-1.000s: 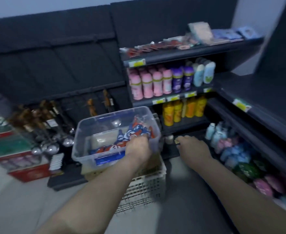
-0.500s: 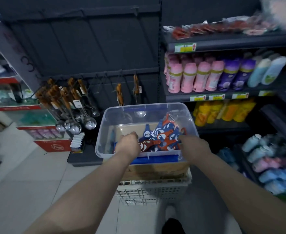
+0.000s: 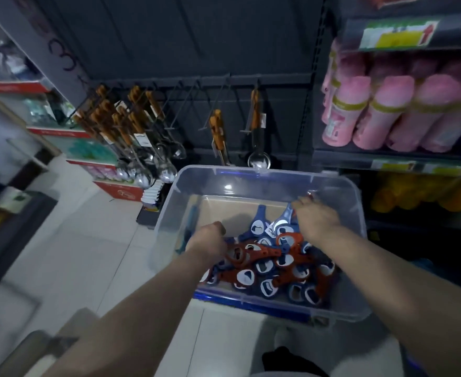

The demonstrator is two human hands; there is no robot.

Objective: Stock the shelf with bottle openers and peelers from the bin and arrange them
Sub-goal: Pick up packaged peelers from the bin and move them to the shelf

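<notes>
Far left, ladles (image 3: 142, 148) with orange handles crowd the hooks on the dark back panel, bowls hanging down, handles up where a shopper can grab them. A few bare hooks (image 3: 188, 104) sit just right of them, and that looks like the likeliest home for the new stock. Two more utensils (image 3: 253, 131) hang alone beyond.

Now the action: the clear bin (image 3: 332, 183) sits near and below the hooks, handy for quick reaching. The left hand (image 3: 210, 240) is down inside at the left edge of the pile, fingers curled toward the palm over a red opener; whether it truly grips one I cannot tell, the fingertips are hidden. The bottle openers (image 3: 264, 262), blue and red, lie heaped in the near-right part of the bin, tangled handle over head, so they'll need teasing apart. The right hand (image 3: 316, 216) reaches in at the far right of the heap, fingers bent downward onto a blue piece, apparently gathering; its hold is also hidden.

Far right, pink bottles (image 3: 387, 112) line a shelf, labels outward.
</notes>
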